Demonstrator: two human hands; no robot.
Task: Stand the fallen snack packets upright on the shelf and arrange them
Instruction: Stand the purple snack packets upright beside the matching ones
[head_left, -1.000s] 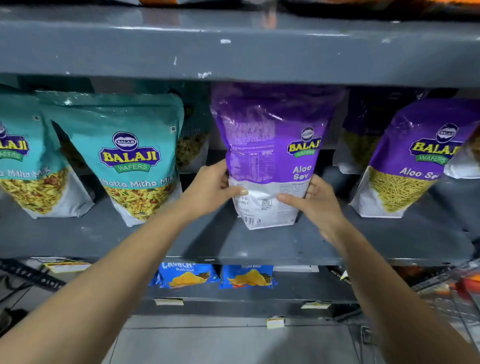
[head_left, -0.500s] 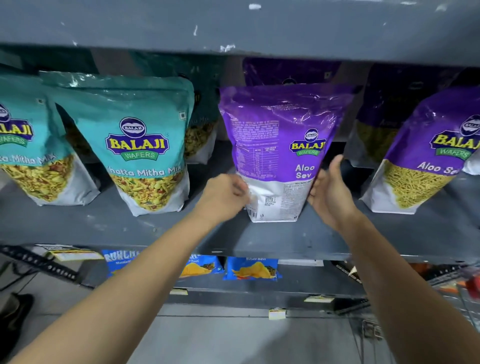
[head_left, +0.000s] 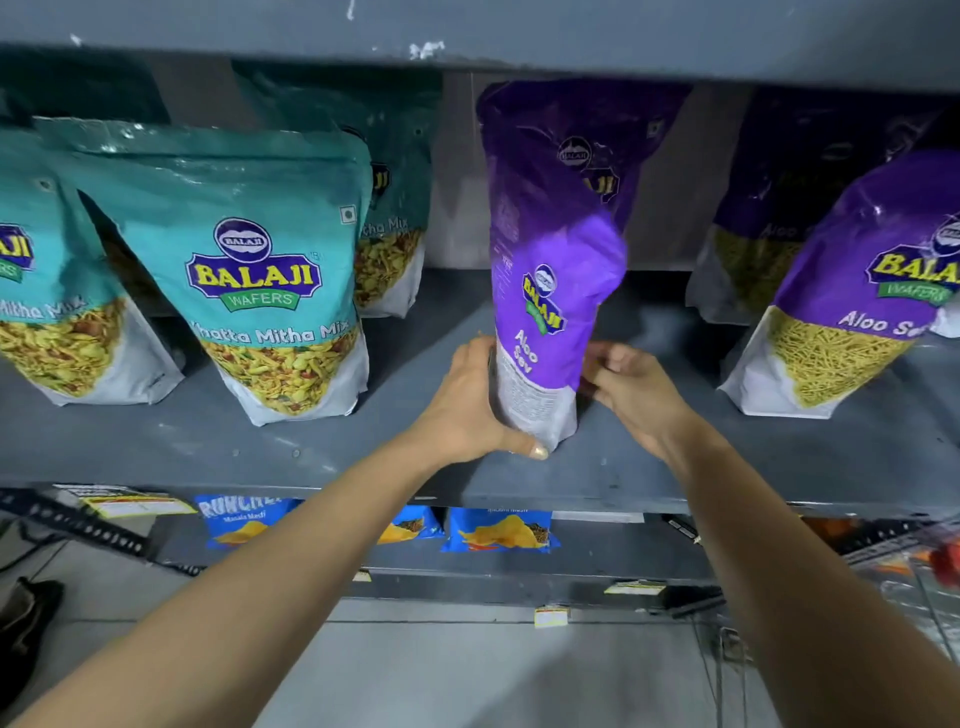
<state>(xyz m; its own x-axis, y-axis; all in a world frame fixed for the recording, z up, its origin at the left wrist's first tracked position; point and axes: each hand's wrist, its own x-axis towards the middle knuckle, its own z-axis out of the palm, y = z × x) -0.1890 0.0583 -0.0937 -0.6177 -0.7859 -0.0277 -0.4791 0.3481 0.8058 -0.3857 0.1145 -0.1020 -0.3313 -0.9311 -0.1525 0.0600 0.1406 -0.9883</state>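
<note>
purple packet (head_left: 545, 291) upright, edge-on, left hand (head_left: 467, 405) gripping base

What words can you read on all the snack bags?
"BALAJI WAFERS" and "Khatta Mitha Mix": front teal packet.
"BALAJI" and "Aloo Sev": purple packet between the left hand and right hand; its small print is unreadable.
"BALAJI WAFERS", "Aloo Se...", cut off: right purple packet.
"RUNCH...", cut off: blue packet below; smaller line blurred.
Shelf price tags: too small.

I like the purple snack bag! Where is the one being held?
The purple packet stands mid-shelf, held low down between the left hand and right hand, with the teal packet to its left.
</note>
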